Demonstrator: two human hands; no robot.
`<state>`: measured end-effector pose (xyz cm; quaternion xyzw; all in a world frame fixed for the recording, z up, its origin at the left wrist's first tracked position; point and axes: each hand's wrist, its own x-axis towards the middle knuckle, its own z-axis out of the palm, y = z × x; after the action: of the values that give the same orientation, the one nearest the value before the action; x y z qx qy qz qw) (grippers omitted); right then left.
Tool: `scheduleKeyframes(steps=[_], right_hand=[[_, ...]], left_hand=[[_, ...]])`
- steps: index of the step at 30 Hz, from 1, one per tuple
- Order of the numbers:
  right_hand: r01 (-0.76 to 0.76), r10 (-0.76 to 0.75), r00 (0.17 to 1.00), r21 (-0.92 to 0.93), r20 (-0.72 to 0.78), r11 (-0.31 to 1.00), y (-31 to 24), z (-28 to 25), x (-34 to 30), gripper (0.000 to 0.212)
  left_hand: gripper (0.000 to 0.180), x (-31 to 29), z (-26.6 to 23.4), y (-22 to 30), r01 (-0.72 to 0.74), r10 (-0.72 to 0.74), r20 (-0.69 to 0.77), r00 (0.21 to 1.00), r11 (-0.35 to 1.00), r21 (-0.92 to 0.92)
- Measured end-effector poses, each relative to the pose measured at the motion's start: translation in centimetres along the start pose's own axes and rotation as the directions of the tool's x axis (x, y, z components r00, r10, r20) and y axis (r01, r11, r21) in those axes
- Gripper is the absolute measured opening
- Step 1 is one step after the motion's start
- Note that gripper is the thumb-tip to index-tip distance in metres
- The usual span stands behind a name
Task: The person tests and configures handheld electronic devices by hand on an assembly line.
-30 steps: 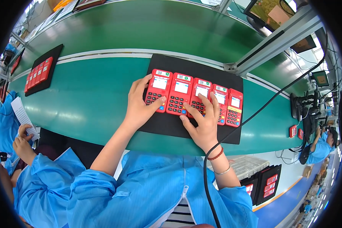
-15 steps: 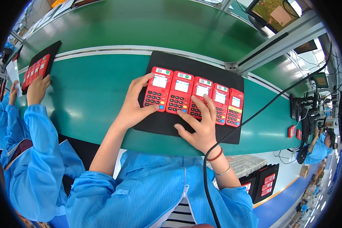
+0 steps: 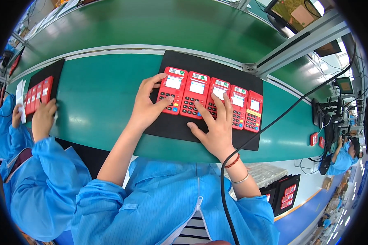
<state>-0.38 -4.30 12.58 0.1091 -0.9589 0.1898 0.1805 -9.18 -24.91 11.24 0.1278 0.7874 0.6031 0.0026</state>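
In the head view, five red terminals (image 3: 196, 86) lie in one row on one black mat (image 3: 216, 68) on the green desk (image 3: 110, 94). The left hand (image 3: 149, 104), fingers parted, straddles the leftmost; the right hand (image 3: 217, 132), fingers spread, gripping nothing, covers parts of the second and third.

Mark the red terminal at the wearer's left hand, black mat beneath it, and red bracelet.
Red terminal (image 3: 173, 83), head view: screen.
Black mat (image 3: 171, 127), head view: bare lower part.
Red bracelet (image 3: 234, 162), head view: beads.
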Motion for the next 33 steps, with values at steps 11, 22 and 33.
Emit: scheduleKeyframes(steps=[11,22,33], right_hand=[[0.057,-0.053,0.998,0.075,-0.046,0.996,0.2,0.1,-0.4,0.046],[0.077,-0.071,0.996,0.098,-0.060,0.992,0.5,-0.3,-1.1,0.037],[-0.192,0.169,0.947,-0.060,-0.275,0.980,5.9,-4.0,-6.6,0.036]], left_hand=[[0.064,0.0,-0.3,-0.1,0.000,0.001,-0.019,1.000,0.998,0.056],[0.069,-0.3,-1.5,0.1,-0.106,0.096,0.128,0.987,0.992,0.071],[0.028,-2.7,1.2,3.3,-0.416,0.428,0.036,0.903,0.852,0.317]])
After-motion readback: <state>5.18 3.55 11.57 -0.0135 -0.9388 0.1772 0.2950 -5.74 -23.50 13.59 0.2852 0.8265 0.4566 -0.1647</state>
